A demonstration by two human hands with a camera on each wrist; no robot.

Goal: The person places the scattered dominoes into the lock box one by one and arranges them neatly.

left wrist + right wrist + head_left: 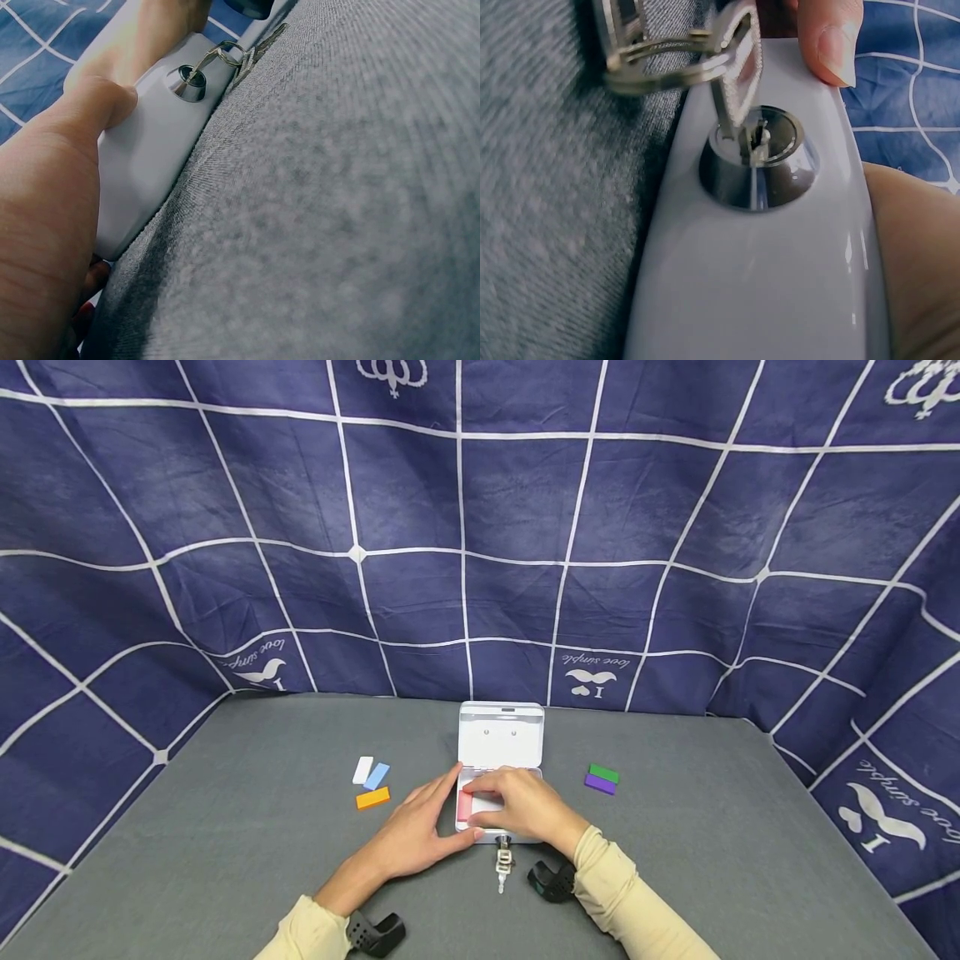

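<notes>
A small white lockable cash box [500, 735] stands on the table with its lid raised. My left hand [411, 837] holds the box at its near left corner, fingers along the left side and thumb [112, 101] on the front rim. Inside the box, at its left end, lies a pink-red block [464, 807]. Reaching in from the right, my right hand [531, 810] pinches this block end to end between thumb and fingers. A key sits in the front lock [757, 169], and more keys [502, 868] hang from its ring. My right palm hides much of the box's inside.
Left of the box lie a white block [363, 770], a light blue block [377, 777] and an orange block [372, 798]. To its right, a green block [603, 773] lies against a purple block [600, 785]. A blue checked curtain [517, 602] rises behind the grey table [270, 793].
</notes>
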